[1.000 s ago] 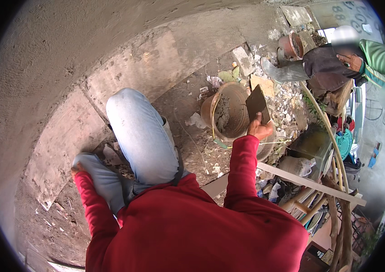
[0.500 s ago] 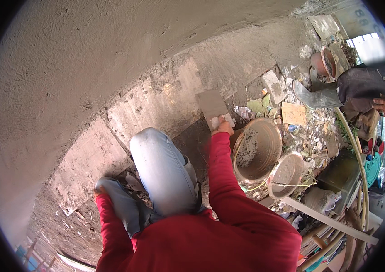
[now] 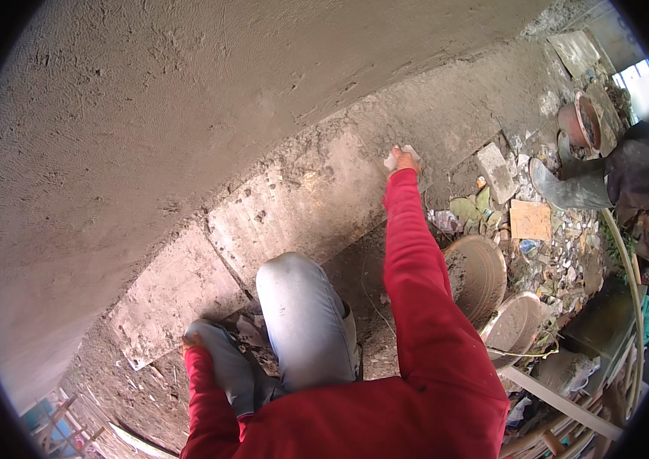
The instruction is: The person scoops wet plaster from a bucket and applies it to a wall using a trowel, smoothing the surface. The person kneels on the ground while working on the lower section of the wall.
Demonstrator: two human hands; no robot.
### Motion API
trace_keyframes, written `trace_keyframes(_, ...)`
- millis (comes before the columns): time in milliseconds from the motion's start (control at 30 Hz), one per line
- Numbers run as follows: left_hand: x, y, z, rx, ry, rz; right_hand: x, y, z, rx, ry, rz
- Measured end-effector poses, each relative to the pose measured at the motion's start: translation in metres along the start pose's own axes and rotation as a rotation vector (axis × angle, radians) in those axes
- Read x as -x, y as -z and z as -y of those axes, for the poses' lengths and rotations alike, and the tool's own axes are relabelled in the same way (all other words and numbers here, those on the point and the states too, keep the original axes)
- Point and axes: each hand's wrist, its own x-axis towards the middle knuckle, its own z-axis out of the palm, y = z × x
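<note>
My right arm, in a red sleeve, stretches forward to the strip of boards along the foot of the wall. Its hand (image 3: 403, 163) is closed on the pale handle of a plastering trowel (image 3: 410, 151); the grey blade hardly stands out from the mortar-smeared surface under it. My left hand (image 3: 189, 339) lies against my bent left knee, holding nothing that I can see, its fingers partly hidden. Right of my right forearm is a round basin (image 3: 485, 277) with mortar in it, partly covered by the sleeve. A smaller shallow basin (image 3: 514, 323) sits beside it.
A rough plastered wall (image 3: 149, 115) rises on the left above mortar-stained boards (image 3: 294, 203). Rubble, a tan square tile (image 3: 531, 220) and a reddish bucket (image 3: 580, 124) are at right. Another person's boot (image 3: 569, 187) stands there. A wooden strip (image 3: 561, 402) lies lower right.
My right hand has moved forward with the trowel, from beside the large basin to the boards' far end near the wall. The view has shifted; my left hand stays at the knee.
</note>
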Motion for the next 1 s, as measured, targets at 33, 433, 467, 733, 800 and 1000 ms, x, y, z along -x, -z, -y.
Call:
trace_keyframes(33, 0.003, -0.003, 0.001, 0.014, -0.031, -0.012, -0.003, 0.005, 0.001, 0.006, 0.028, 0.05)
trace_keyframes(433, -0.013, -0.026, 0.009, 0.108, 0.104, 0.175, 0.045, 0.057, 0.012, -0.146, 0.109, 0.133)
trace_keyframes(467, -0.011, -0.027, -0.01, 0.086, 0.081, 0.196, 0.042, 0.081, 0.029, -0.172, 0.154, 0.14)
trace_keyframes(733, -0.002, -0.007, -0.002, 0.146, 0.049, 0.149, 0.181, 0.234, 0.132, -0.156, 0.18, 0.187)
trace_keyframes(800, -0.009, -0.016, 0.009, 0.2, 0.04, 0.137, 0.209, 0.285, 0.16, -0.125, 0.314, 0.108)
trace_keyframes(1000, -0.022, -0.041, 0.011, 0.279, -0.022, 0.118, 0.291, 0.385, 0.209, 0.256, 0.528, -0.151)
